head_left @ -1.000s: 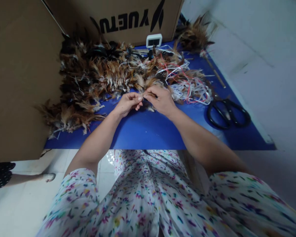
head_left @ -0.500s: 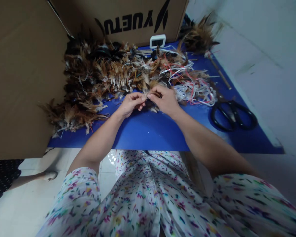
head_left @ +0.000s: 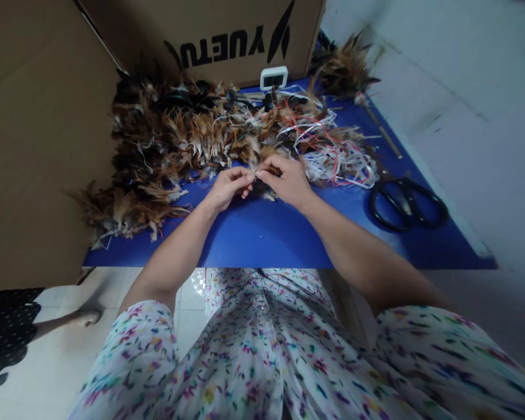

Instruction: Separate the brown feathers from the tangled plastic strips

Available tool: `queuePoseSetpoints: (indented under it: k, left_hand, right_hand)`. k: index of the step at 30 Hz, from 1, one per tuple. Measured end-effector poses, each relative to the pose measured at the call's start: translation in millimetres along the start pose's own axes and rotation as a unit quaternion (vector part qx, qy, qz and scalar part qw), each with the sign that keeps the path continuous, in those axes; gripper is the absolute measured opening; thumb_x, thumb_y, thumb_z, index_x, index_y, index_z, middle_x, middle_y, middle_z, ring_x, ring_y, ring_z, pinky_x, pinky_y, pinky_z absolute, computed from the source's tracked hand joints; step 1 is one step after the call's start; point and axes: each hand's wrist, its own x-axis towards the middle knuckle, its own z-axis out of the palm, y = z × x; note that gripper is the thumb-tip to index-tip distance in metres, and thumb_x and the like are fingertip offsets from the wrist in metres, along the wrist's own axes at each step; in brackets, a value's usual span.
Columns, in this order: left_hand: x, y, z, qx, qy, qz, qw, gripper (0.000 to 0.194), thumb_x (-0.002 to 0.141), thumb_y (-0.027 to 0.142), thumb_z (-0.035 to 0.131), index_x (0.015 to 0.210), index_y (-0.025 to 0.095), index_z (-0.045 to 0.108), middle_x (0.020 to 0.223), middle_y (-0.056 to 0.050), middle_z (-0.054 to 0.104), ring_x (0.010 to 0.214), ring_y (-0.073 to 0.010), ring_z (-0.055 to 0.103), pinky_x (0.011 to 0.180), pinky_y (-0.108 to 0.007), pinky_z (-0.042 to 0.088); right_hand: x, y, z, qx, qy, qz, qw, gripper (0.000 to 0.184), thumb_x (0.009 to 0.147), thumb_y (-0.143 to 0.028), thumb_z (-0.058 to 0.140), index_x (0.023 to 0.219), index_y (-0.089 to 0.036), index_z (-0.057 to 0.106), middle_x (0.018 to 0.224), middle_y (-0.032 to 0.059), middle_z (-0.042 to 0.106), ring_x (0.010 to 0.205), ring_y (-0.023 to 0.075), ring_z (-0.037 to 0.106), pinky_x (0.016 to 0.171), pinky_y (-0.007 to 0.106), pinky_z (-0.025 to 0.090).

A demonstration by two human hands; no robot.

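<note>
My left hand (head_left: 231,188) and my right hand (head_left: 285,179) meet at the near edge of a wide pile of brown and black feathers (head_left: 201,131). Both pinch a small light-brown feather (head_left: 254,158) at its base, their fingertips almost touching. Its tip points away from me, over the pile; whether it is one feather or several, I cannot tell. Just right of my right hand lies a tangle of white and red plastic strips (head_left: 339,163).
Black-handled scissors (head_left: 408,204) lie at the right of the blue tabletop (head_left: 266,239). Behind stand a cardboard box (head_left: 227,29) and a small white display (head_left: 273,77). A feather duster (head_left: 347,67) rests at back right. Cardboard (head_left: 39,146) walls the left; another person's foot (head_left: 86,318) shows below.
The whole view has shifted slightly, so the table things appear a little further left. My hands keep the same pinch, with barely any movement between them.
</note>
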Motion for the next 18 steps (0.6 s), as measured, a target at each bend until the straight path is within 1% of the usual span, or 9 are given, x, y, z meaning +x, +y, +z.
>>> queuePoseSetpoints:
  k: [4,7,10,14,18]
  left_hand:
    - [0,0,-1.3,0.014,-0.003,0.017,1.000,0.031,0.072,0.037,0.085,0.071,0.016,0.062,0.057,0.004,0.060,0.045,-0.0060,0.052,0.047,-0.020,0.042]
    - [1,-2,-3.6,0.020,-0.010,0.038,0.999,0.038,0.067,0.044,0.088,0.071,0.017,0.062,0.058,0.004,0.060,0.046,-0.0061,0.052,0.046,-0.020,0.041]
    - [3,-3,-7.7,0.025,-0.010,0.064,0.998,0.043,0.064,0.051,0.088,0.072,0.017,0.063,0.060,0.004,0.061,0.046,-0.0058,0.052,0.046,-0.020,0.041]
    - [3,-2,-13.0,0.032,0.014,0.105,0.994,0.047,0.063,0.057,0.087,0.073,0.018,0.062,0.061,0.004,0.062,0.047,-0.0053,0.053,0.046,-0.019,0.042]
    - [3,3,-16.8,0.027,0.048,0.150,0.987,0.048,0.064,0.056,0.087,0.071,0.018,0.059,0.060,0.005,0.061,0.047,-0.0049,0.053,0.046,-0.018,0.042]
  right_hand:
    - [3,3,-2,0.021,0.041,0.000,0.999,0.023,0.086,-0.043,0.066,0.082,-0.021,0.063,0.071,-0.0015,0.060,0.066,0.0133,0.051,0.064,0.029,0.042]
    - [7,3,-11,0.052,0.080,-0.002,0.995,0.028,0.088,-0.050,0.066,0.086,-0.022,0.062,0.073,-0.0005,0.061,0.064,0.0135,0.055,0.061,0.030,0.045]
    - [10,5,-21,0.067,0.105,0.002,0.992,0.031,0.088,-0.054,0.066,0.088,-0.023,0.062,0.075,0.0006,0.063,0.063,0.0143,0.058,0.061,0.031,0.049]
    - [14,16,-29,0.053,0.126,0.000,0.991,0.031,0.090,-0.055,0.065,0.089,-0.024,0.062,0.075,0.0019,0.064,0.064,0.0153,0.061,0.062,0.032,0.050]
    - [17,29,-33,0.000,0.129,-0.002,0.992,0.027,0.093,-0.051,0.063,0.097,-0.024,0.063,0.082,0.0042,0.066,0.074,0.0179,0.064,0.065,0.034,0.051]
